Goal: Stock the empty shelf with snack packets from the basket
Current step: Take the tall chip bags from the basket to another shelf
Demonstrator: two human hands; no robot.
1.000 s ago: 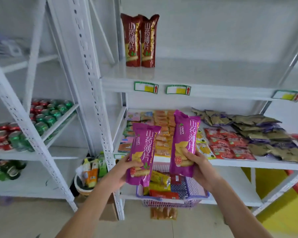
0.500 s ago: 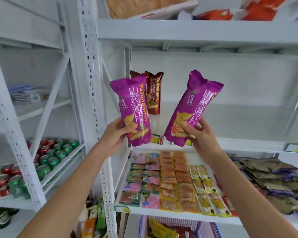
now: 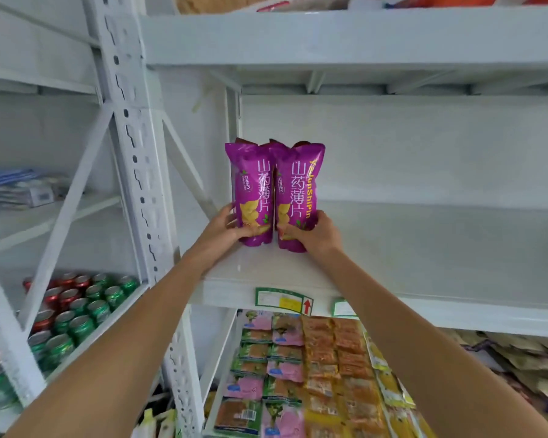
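Nearest, below the forearms, flat sachets point(image 3: 285, 358) lie in rows and cans point(image 3: 76, 308) stand off to the left; the basket is out of view. Above them runs the front edge of the shelf point(image 3: 440, 311) to be stocked, with a price label point(image 3: 283, 300) near its left end, and both hands work just past that edge. The left hand point(image 3: 223, 226) curls round the foot of the left purple packet point(image 3: 253, 191), thumb across its front. The right hand point(image 3: 318, 232) wraps the foot of the right purple packet point(image 3: 299, 191) the same way. Both packets stand upright near the shelf's front left corner, sides touching and faces outward. The low grip looks meant to steady the bases so the tall, soft bags settle without toppling. Behind them the dark tops of other packets point(image 3: 242, 141) just show, so this reads as a front row set against a back one. The post point(image 3: 133, 159) closes off the left, while to the right the shelf runs bare to its far end, with ample headroom under the shelf above point(image 3: 329, 36), so further packets would best go in on the right
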